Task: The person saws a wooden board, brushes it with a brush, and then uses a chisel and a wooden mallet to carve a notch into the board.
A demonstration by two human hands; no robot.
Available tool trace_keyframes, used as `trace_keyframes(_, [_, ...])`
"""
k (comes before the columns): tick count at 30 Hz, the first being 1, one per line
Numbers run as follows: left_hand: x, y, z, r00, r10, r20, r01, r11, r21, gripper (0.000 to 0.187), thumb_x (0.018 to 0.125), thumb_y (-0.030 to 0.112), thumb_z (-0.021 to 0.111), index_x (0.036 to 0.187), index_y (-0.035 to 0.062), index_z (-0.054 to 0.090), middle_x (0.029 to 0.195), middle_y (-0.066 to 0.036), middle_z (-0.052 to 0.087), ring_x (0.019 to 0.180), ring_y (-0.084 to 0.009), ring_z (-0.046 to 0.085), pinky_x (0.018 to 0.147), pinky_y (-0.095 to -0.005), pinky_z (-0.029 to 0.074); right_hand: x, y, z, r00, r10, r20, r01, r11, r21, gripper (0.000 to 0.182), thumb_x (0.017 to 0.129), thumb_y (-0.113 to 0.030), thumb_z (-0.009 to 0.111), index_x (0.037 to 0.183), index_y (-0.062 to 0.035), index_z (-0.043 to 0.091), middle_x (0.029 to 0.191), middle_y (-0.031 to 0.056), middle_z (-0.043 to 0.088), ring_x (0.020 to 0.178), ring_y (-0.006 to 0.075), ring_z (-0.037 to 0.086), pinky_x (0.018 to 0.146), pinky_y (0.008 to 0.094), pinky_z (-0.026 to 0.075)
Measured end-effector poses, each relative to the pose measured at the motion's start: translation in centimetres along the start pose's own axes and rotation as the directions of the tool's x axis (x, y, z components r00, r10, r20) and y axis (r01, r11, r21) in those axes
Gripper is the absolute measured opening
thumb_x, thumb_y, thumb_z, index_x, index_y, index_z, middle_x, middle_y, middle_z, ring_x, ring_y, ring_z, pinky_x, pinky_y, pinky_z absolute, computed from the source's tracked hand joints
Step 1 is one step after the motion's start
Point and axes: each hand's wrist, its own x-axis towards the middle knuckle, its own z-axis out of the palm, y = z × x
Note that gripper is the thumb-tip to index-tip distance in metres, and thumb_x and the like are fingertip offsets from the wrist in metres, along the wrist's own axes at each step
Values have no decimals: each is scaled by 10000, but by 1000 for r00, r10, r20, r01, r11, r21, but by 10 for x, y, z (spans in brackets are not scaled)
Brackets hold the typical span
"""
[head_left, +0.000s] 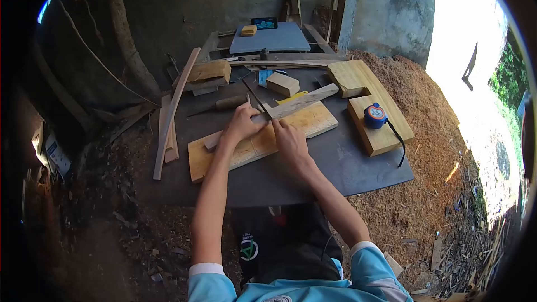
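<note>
While our left hand (241, 124) is pinning the narrow slat (291, 107) across the plank (313, 121) at mid-frame on the counter (358, 170), our right hand (289, 138) is gripping the thin blade (256, 98), apparently marking a line, so steadiness is mattering next.

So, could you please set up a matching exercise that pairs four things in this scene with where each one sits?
Things:
1. tape measure
2. left hand
3. small wood cube
4. phone

Places:
A. on the far grey slab, by the wall
B. on the thick block at the right of the dark mat
C. pressing down the narrow strip laid across the plank
D. on the dark mat, behind the plank

Pairs: 1-B, 2-C, 3-D, 4-A
</note>
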Motion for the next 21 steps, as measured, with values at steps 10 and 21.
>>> trace_keyframes(10, [2, -18, 8, 997, 45, -65, -48, 998, -44, 306, 648, 281, 724, 821, 33, 675, 826, -174, 570, 832, -309, 576, 737, -359, 461, 30, 7, 18, 994, -108, 31, 105, 992, 74, 525, 738, -8, 512, 1233, 78, 363, 859, 191, 597, 723, 325, 621, 614, 391, 508])
trace_keyframes(21, [1, -7, 2, 999, 40, -25, -40, 999, 6, 303, 630, 269, 718, 828, 42, 685, 812, -198, 587, 795, -334, 582, 717, -370, 472, -22, -1, -25, 975, -33, 220, 28, 999, 23, 507, 775, -25, 463, 1267, 21, 347, 897, 189, 586, 713, 339, 624, 610, 406, 515])
